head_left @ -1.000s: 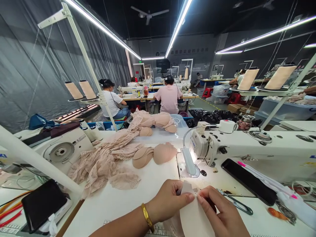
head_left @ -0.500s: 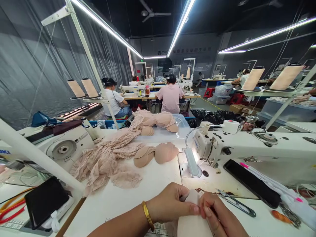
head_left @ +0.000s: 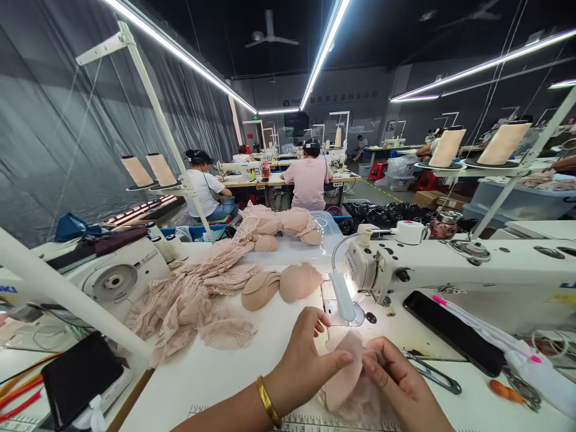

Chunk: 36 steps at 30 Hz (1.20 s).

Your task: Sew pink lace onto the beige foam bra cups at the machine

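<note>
A beige bra cup point(head_left: 344, 375) with sheer fabric gathered under it is between my two hands, just in front of the sewing machine point(head_left: 382, 261). My right hand point(head_left: 398, 378) pinches its right edge between thumb and fingers. Wearing a gold bangle, my left hand point(head_left: 301, 360) is open, its fingers raised and apart, with the thumb against or just over the cup's left side. A pile of beige cup pieces point(head_left: 300, 282) lies beyond my left hand. Left of that spreads a heap of beige lace fabric point(head_left: 198, 300).
Thread snips point(head_left: 434, 372), a black phone point(head_left: 454, 333) and an orange-handled tool point(head_left: 506, 390) lie to the right. A thread-stand pole point(head_left: 76, 294) crosses the left side. Behind the table stands a clear plastic bin point(head_left: 333, 225); co-workers sit further back.
My left hand has let go of the cup and opened, its fingers lifting away. The cup has turned, and sheer fabric now shows beneath it. My right hand keeps its pinch.
</note>
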Tool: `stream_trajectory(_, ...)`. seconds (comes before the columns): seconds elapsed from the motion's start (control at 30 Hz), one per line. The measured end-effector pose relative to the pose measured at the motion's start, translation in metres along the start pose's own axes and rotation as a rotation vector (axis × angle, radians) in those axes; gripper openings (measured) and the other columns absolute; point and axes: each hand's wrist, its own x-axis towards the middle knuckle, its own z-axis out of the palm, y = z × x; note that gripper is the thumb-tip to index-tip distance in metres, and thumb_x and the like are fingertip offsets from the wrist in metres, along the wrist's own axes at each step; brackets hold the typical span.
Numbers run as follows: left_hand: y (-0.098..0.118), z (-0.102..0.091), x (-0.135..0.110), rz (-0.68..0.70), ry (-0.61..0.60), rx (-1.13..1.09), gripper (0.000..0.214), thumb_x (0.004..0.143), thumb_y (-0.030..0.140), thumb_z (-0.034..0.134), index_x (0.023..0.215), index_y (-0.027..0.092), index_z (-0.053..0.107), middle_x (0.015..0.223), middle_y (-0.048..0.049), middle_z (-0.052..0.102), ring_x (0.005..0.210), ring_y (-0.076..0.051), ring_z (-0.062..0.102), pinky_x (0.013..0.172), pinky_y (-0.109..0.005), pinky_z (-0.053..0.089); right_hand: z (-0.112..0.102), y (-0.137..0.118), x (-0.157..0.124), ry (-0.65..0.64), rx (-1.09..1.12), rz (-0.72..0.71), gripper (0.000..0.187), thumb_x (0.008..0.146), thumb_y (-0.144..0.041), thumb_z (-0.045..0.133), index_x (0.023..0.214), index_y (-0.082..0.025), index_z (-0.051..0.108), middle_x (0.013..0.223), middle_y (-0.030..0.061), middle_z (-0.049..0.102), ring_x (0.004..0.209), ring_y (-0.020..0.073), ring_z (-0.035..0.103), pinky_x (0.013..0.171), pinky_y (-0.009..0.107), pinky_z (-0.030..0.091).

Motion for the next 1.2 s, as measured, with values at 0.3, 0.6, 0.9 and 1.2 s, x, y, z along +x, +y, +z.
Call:
stream_trajectory(0.3, 0.003, 0.000, 0.000, -0.023, -0.294, -0.057, 0.029, 0.080, 0.043, 0.075, 0.085, 0.015, 0.068, 0.078, -0.0013, 0.060, 0.076, -0.016, 0.050, 0.072, -0.030, 0.038, -0.006, -0.006, 0.003, 0.052, -0.080, -0.051, 0.051, 0.094, -0.075, 0.063, 0.083, -0.025, 0.062, 0.077, -0.0040, 0.048, 0.073, 0.0160, 0.045, 0.067, 0.027, 0.041)
stream_trajectory(0.6, 0.005, -0.001, 0.004, -0.179, -0.251, -0.212, 0.042, 0.071, 0.049, 0.084, 0.086, 0.012, 0.071, 0.081, -0.0021, 0.062, 0.076, -0.014, 0.050, 0.070, -0.028, 0.035, -0.033, -0.002, 0.005, 0.311, -0.520, -0.404, 0.025, 0.101, -0.053, 0.062, 0.117, -0.034, 0.066, 0.118, 0.0031, 0.067, 0.105, 0.0223, 0.065, 0.083, 0.029, 0.055)
stream_trajectory(0.9, 0.000, 0.003, 0.001, -0.105, -0.268, -0.216, 0.045, 0.077, 0.053, 0.081, 0.093, 0.011, 0.079, 0.081, -0.0057, 0.066, 0.077, -0.017, 0.055, 0.075, -0.031, 0.041, -0.018, -0.015, 0.006, 0.151, -0.828, -0.883, 0.016, 0.101, -0.023, 0.064, 0.115, -0.030, 0.066, 0.099, 0.0060, 0.069, 0.090, 0.0236, 0.067, 0.077, 0.035, 0.057)
stream_trajectory(1.2, 0.002, 0.003, -0.001, -0.092, -0.242, -0.146, 0.039, 0.077, 0.044, 0.076, 0.092, 0.008, 0.082, 0.076, -0.0050, 0.062, 0.074, -0.016, 0.049, 0.069, -0.029, 0.037, 0.000, -0.009, 0.007, 0.022, -0.113, -0.102, 0.040, 0.102, -0.061, 0.058, 0.083, -0.026, 0.057, 0.079, -0.0021, 0.048, 0.072, 0.0173, 0.047, 0.063, 0.028, 0.042)
